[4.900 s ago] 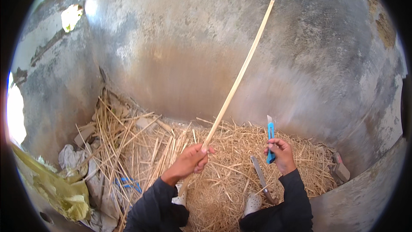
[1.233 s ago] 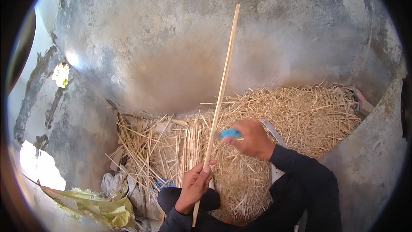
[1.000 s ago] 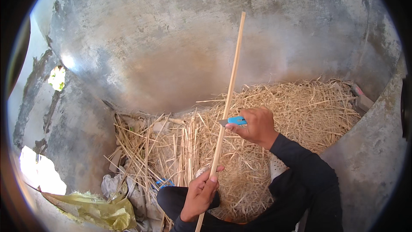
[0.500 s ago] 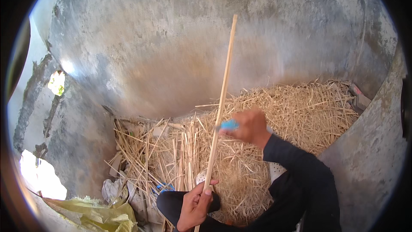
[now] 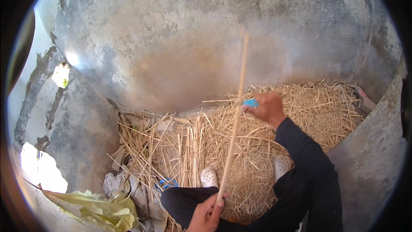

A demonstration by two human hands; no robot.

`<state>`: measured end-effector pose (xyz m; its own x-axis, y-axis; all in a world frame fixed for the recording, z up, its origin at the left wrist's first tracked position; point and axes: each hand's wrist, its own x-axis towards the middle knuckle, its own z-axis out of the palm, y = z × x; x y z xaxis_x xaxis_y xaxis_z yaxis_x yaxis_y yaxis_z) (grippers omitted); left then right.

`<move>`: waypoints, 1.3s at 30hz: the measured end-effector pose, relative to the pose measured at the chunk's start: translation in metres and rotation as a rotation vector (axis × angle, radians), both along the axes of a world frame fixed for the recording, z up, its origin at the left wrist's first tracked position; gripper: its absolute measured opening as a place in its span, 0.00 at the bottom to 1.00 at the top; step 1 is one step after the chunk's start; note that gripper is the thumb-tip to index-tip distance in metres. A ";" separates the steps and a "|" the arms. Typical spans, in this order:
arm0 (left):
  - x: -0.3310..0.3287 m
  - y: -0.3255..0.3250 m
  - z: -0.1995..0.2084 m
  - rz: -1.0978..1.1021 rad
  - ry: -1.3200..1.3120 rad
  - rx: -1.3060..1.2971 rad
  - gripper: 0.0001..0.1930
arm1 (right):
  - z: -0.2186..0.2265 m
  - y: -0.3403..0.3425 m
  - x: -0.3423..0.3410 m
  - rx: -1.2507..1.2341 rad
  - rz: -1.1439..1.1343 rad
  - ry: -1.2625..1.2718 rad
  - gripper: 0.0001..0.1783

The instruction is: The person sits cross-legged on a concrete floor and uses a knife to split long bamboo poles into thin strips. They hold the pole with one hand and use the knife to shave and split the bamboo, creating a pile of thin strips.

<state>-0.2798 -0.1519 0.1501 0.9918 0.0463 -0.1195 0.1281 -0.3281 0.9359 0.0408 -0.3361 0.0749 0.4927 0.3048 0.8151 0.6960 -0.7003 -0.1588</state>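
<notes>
A long, narrow strip of pale wood or bamboo (image 5: 234,135) slants up from my lap, its upper part blurred. Near the lower end my left hand (image 5: 207,215) is closed around it, thumb on top. My right hand (image 5: 268,108) grips a small blue-handled knife (image 5: 250,103) against the strip's right side, well above the left hand. The blade barely shows at the strip, and most of the handle is hidden in the fingers.
Thin shavings (image 5: 317,116) heap up ahead and to the right. Several cut strips (image 5: 191,146) lie left of my white perforated shoes (image 5: 209,177). A curved grey wall (image 5: 171,51) closes in ahead. A yellowish sack (image 5: 98,210) lies lower left, near a blue scrap (image 5: 167,183).
My right hand with the knife has moved up and away along the strip. The left hand and the strip have shifted a little right and lower in view.
</notes>
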 end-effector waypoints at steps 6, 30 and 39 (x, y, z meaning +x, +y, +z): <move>-0.019 0.001 -0.005 0.025 0.095 -0.050 0.17 | -0.022 -0.007 0.015 -0.069 -0.245 0.159 0.40; 0.032 0.017 -0.026 -0.020 0.184 -0.842 0.13 | 0.015 0.037 -0.092 -0.045 0.244 0.191 0.39; 0.016 0.017 -0.024 -0.078 0.176 -0.776 0.12 | 0.015 0.030 -0.072 0.017 0.169 0.205 0.38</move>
